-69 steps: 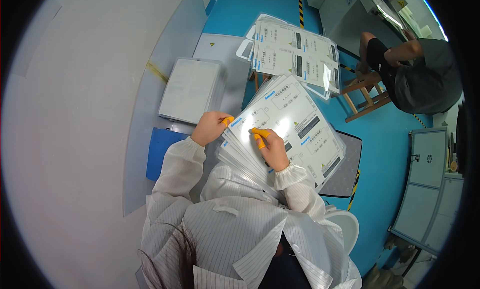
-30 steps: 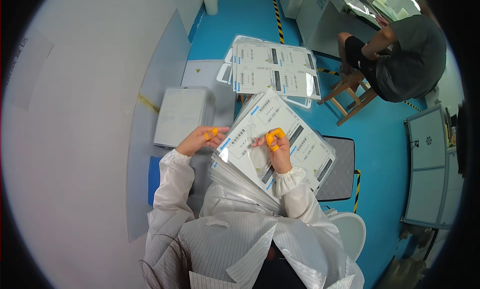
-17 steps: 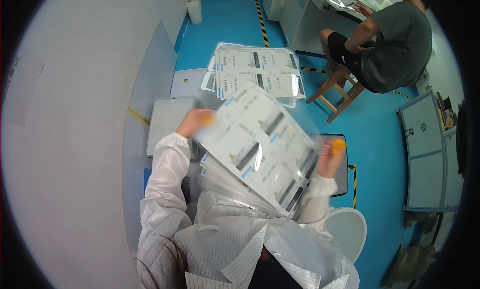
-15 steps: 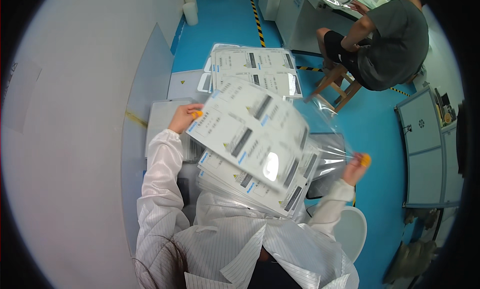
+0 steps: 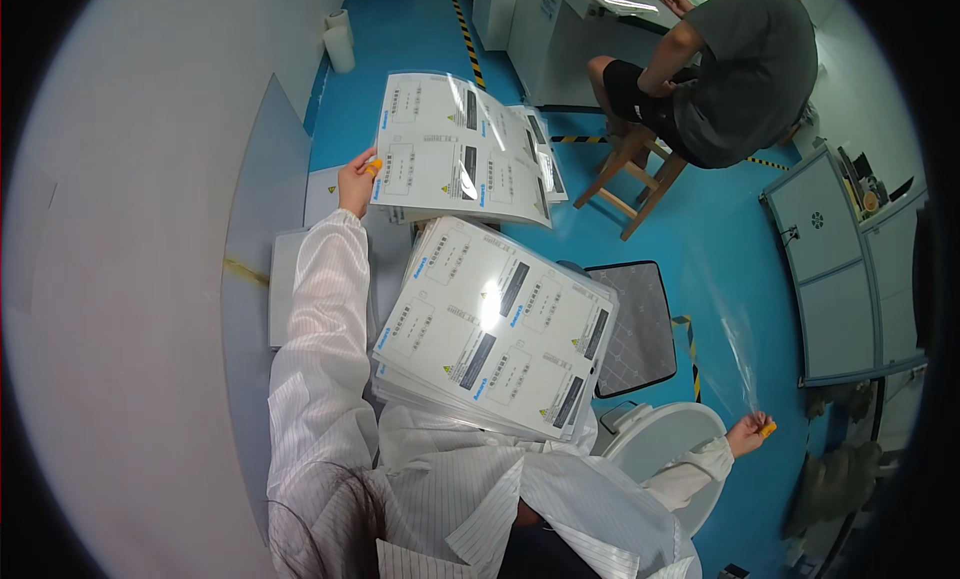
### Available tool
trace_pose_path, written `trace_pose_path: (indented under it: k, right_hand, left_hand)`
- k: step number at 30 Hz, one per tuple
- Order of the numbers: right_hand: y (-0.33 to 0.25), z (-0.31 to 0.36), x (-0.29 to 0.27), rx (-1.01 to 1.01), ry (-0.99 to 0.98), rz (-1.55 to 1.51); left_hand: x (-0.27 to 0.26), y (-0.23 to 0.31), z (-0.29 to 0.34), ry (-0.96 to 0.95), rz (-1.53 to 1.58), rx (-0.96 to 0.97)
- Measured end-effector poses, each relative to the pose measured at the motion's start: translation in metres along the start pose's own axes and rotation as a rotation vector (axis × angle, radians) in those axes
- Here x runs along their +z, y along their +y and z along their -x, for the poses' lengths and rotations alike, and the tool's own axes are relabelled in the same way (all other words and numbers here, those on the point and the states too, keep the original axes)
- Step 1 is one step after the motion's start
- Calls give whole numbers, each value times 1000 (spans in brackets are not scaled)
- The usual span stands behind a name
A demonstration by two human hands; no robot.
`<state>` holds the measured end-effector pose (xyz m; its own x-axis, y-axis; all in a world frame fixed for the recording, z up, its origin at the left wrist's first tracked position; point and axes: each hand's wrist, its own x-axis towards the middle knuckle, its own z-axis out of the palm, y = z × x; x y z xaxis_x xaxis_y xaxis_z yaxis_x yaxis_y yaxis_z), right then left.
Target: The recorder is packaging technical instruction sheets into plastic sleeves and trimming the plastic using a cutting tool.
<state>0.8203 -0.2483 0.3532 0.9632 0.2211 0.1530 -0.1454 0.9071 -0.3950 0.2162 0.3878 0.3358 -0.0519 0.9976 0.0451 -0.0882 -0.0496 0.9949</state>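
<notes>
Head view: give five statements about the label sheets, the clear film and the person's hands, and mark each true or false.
1. The left hand holds a printed label sheet out over the blue floor. True.
2. The right hand rests on the stack of label sheets. False: it is stretched out to the side, pinching a clear film.
3. Both hands wear orange fingertip covers. True.
4. The stack on the lap carries no printing. False: its top sheet shows printed labels with dark bars.
5. A second person stands beside the stack. False: that person sits on a wooden stool, apart from it, at a bench.
</notes>
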Motion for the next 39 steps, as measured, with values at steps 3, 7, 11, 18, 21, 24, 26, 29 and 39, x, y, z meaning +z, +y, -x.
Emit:
trace_pose_path:
  k: [3, 7, 11, 18, 21, 24, 26, 29, 39]
  right_hand:
    - [-9, 2, -3, 91, -134, 22]
    - [10, 6, 38, -53, -20, 33]
    - [25, 5, 56, -53, -64, 65]
    - [44, 7, 76, 12, -118, 92]
    - [44, 5, 77, 34, -147, 84]
    - [42, 7, 76, 6, -138, 97]
    - [43, 11, 79, 9, -140, 89]
    - [45, 12, 89, 14, -145, 69]
    - [45, 62, 199, -19, -588, 91]
  left_hand:
    - [-5, -11, -9, -67, -151, -58]
    - [-21, -26, -18, -52, -204, 27]
    - [-11, -14, -13, 17, -563, -46]
    - [-4, -1, -10, 26, -547, -91]
    - [-22, -19, -20, -3, -151, -154]
    - [-19, -33, -20, 32, -25, -161]
    - [-7, -38, -21, 57, 40, -174]
    - [9, -46, -24, 120, 96, -186]
    - [13, -83, -40, 360, -388, -168]
